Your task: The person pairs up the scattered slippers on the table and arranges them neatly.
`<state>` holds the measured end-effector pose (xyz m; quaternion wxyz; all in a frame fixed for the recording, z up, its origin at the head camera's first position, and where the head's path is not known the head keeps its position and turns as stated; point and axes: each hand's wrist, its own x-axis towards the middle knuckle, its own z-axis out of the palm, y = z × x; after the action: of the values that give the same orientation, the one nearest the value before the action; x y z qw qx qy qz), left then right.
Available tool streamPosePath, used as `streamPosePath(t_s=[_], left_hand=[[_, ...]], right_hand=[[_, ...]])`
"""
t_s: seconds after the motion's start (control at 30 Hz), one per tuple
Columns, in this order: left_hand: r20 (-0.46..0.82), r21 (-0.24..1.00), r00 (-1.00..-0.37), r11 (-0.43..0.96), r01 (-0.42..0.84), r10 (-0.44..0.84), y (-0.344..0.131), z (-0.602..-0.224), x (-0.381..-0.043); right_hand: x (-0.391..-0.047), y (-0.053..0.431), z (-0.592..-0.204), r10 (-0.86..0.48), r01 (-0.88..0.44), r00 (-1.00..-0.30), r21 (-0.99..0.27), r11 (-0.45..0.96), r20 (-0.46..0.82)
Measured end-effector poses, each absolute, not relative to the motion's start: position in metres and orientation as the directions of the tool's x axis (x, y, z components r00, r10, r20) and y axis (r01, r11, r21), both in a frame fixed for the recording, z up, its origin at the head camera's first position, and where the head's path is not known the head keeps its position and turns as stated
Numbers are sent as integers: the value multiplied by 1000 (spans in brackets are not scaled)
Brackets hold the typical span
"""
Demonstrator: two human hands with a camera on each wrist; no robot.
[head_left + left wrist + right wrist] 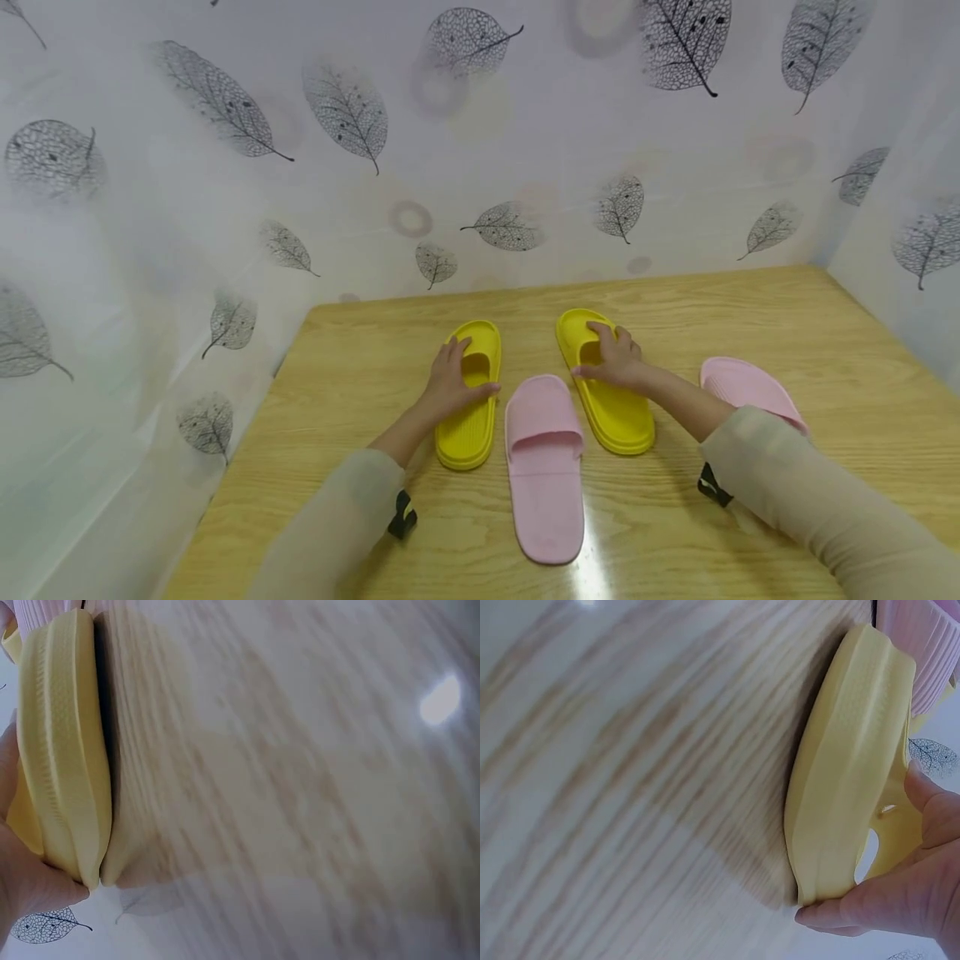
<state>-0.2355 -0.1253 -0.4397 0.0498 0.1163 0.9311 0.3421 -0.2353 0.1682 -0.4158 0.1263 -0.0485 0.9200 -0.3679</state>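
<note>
Two yellow slippers lie on the wooden tabletop, toes toward the back. My left hand [447, 385] spans the left yellow slipper [463, 440], thumb on its right edge and fingers by the strap. Across the right yellow slipper [621, 418] my right hand [619, 360] grips, thumb at the left edge and fingers over the strap. In the left wrist view, fingers [52, 881] touch the end of the yellow slipper [64, 750]. The right wrist view shows fingers [840, 911] at one end of its yellow slipper [840, 780]. The palms hide parts of both slippers.
Between the yellow pair lies a pink slipper [547, 500], toe toward the back. Another pink slipper [750, 387] is at the right, partly hidden by my right sleeve. White sheeting with leaf prints [502, 225] borders the wooden tabletop [360, 358] at the back and sides.
</note>
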Motion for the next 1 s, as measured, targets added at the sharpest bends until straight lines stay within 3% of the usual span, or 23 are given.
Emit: streamPosePath(t_s=[1.0], left_hand=[[-14, 643, -972, 747, 171, 234, -114, -437, -252]], right_hand=[[-247, 165, -416, -157, 29, -967, -699, 715, -200]])
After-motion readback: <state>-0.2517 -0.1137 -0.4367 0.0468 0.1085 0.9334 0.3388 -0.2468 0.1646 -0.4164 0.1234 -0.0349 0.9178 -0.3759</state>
